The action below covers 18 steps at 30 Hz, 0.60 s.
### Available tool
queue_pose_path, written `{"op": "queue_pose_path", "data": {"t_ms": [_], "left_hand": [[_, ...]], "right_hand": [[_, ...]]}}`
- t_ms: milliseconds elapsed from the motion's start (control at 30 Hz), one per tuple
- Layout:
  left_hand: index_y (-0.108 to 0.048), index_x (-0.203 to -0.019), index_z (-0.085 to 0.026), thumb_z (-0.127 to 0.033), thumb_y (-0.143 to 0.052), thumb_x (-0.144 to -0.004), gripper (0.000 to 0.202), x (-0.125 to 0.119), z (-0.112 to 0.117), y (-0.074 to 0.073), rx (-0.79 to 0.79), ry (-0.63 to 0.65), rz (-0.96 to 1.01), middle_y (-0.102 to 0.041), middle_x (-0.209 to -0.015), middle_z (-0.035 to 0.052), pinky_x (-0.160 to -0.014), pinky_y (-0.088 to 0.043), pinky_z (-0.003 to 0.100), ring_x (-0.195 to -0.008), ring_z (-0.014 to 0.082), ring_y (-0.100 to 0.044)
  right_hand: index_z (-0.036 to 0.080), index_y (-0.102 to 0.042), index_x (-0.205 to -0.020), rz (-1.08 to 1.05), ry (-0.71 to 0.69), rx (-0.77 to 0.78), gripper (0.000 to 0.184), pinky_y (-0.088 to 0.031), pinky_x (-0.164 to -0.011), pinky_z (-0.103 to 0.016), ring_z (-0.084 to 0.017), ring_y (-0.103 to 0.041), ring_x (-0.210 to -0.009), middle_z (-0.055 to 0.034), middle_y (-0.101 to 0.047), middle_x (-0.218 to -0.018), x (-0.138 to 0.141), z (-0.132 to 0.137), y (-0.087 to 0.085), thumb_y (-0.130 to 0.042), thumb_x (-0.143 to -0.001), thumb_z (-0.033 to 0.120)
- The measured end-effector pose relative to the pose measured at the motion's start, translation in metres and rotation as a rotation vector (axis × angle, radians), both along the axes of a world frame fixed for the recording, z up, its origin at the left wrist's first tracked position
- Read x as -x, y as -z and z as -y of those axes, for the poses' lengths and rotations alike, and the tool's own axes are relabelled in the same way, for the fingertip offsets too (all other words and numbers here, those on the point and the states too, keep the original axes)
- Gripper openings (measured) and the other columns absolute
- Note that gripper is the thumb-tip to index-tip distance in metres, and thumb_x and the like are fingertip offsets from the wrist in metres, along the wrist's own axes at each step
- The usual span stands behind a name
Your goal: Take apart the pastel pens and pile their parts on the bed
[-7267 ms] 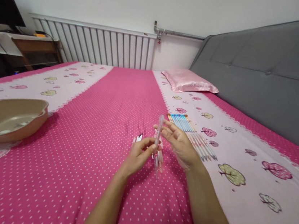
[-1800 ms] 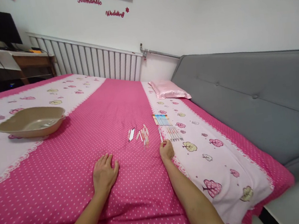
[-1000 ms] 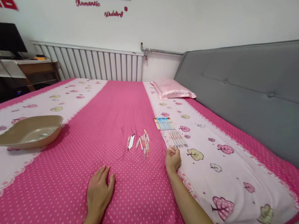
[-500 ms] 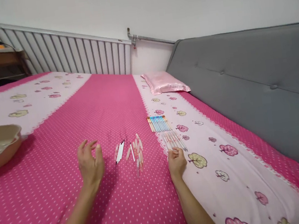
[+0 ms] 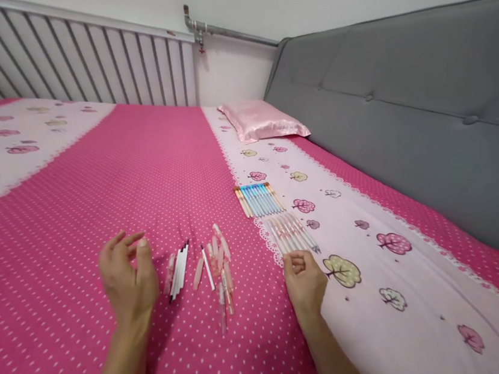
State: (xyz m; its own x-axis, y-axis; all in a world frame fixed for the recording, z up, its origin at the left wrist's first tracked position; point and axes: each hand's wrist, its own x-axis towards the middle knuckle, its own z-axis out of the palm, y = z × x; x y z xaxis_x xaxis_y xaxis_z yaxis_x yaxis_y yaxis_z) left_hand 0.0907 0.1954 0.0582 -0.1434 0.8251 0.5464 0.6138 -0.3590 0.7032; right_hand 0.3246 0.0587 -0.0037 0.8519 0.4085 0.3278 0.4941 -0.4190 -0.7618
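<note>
My left hand [image 5: 129,273] hovers over the bedspread left of the loose pens, its fingers slightly bent and the thumb apart, with nothing in it. Beside it lie white pens with dark tips [image 5: 179,271] in a bunch. Pale pink pens [image 5: 220,257] form a loose heap further right. The fingers of my right hand [image 5: 305,280] are curled at the near end of a row of clear-and-pink pens [image 5: 290,233], pinching the end of a pen there. Just beyond, blue and cream pens [image 5: 260,199] lie side by side in a neat row.
A pink bedspread [image 5: 150,157] with dots and printed trees covers the bed. At the far end lies a shiny pink pillow [image 5: 264,119]. The grey padded headboard [image 5: 402,95] runs along the right. Behind stand a white radiator [image 5: 92,54] and a pipe [image 5: 235,34].
The view has shifted closer and rightward, and the basin at left is out of view. My right hand stays at the near end of the pen row; my left hand remains raised and open.
</note>
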Motion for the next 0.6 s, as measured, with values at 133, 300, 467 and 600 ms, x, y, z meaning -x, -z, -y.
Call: {"op": "queue_pose_path", "data": {"t_ms": [133, 300, 467, 600], "left_hand": [[-0.059, -0.082, -0.017, -0.04, -0.039, -0.085, 0.031, 0.004, 0.002, -0.006, 0.022, 0.005, -0.024, -0.061, -0.105, 0.0127, -0.095, -0.043, 0.047, -0.119, 0.0269, -0.046], [-0.062, -0.091, -0.015, -0.04, -0.038, -0.085, 0.035, 0.008, 0.005, -0.011, 0.04, -0.04, -0.01, -0.058, -0.111, 0.0151, -0.086, -0.048, 0.043, -0.117, 0.0273, -0.047], [-0.061, -0.088, -0.015, -0.04, -0.038, -0.085, 0.034, 0.01, 0.005, -0.011, 0.069, -0.018, -0.003, -0.059, -0.106, 0.0138, -0.082, -0.05, 0.039, -0.113, 0.0262, -0.05], [-0.061, -0.09, -0.015, -0.04, -0.038, -0.085, 0.035, 0.009, 0.006, -0.013, 0.075, -0.018, -0.008, -0.058, -0.107, 0.0141, -0.081, -0.05, 0.039, -0.11, 0.0258, -0.051]], "right_hand": [[0.019, -0.06, -0.074, 0.02, 0.002, 0.028, 0.015, -0.042, -0.059, -0.026, -0.016, -0.058, -0.054, -0.0025, -0.066, -0.064, 0.0, 0.0, 0.0, -0.055, -0.075, 0.034], [0.019, -0.06, -0.073, 0.086, -0.007, 0.051, 0.013, -0.042, -0.061, -0.027, -0.016, -0.056, -0.055, -0.0023, -0.063, -0.065, 0.0, 0.001, 0.001, -0.055, -0.075, 0.031], [0.019, -0.059, -0.074, 0.072, -0.005, 0.069, 0.013, -0.041, -0.061, -0.026, -0.015, -0.054, -0.054, -0.0012, -0.062, -0.067, 0.001, 0.002, 0.001, -0.056, -0.075, 0.032], [0.019, -0.061, -0.08, 0.044, 0.008, 0.095, 0.018, -0.041, -0.062, -0.027, -0.017, -0.058, -0.057, -0.0023, -0.066, -0.07, 0.002, 0.003, 0.0, -0.06, -0.072, 0.035]]}}
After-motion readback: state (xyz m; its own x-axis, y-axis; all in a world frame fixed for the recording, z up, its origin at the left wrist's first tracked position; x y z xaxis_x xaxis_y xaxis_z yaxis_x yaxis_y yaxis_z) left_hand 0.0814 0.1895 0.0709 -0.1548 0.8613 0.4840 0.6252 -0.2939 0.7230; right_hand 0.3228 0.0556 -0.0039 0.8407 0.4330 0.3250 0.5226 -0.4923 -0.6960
